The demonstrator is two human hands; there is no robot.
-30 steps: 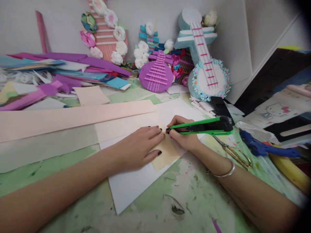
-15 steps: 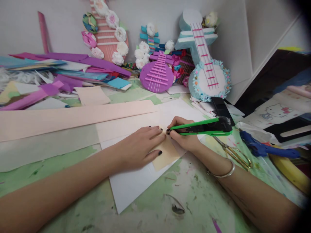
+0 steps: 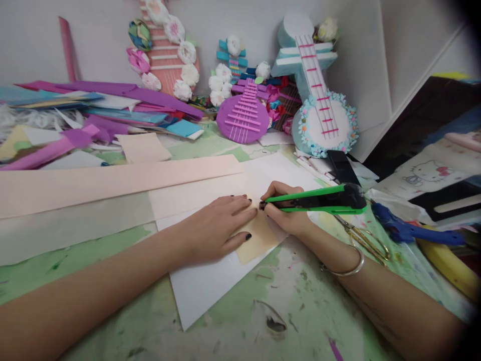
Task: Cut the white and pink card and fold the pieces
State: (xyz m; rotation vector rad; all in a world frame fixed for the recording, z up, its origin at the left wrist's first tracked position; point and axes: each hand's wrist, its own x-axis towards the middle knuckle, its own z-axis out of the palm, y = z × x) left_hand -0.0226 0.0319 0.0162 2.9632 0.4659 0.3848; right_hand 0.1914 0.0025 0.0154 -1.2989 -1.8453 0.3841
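Note:
My left hand [image 3: 221, 228] lies flat, fingers spread a little, pressing on a small cream-coloured piece of paper [image 3: 259, 244]. Beneath that piece is a larger white sheet [image 3: 199, 296], set at an angle on the table. My right hand [image 3: 287, 213] grips a green and black utility knife [image 3: 317, 198] close to its front end. The knife's tip sits just right of my left fingertips, over the cream piece; its blade is too small to make out. Under my left forearm and beyond it run long pale peach strips [image 3: 112, 181].
Gold-handled scissors [image 3: 366, 238] and a blue glue gun [image 3: 409, 225] lie to the right, near a yellow tape roll [image 3: 447, 265]. Coloured foam scraps [image 3: 112, 98] pile up at the back left. Decorated model instruments, including a purple one [image 3: 243, 118], lean on the wall.
The utility knife and my right fingers have shifted slightly to the right, the knife's rear end swinging a little. My left hand and the papers stay put.

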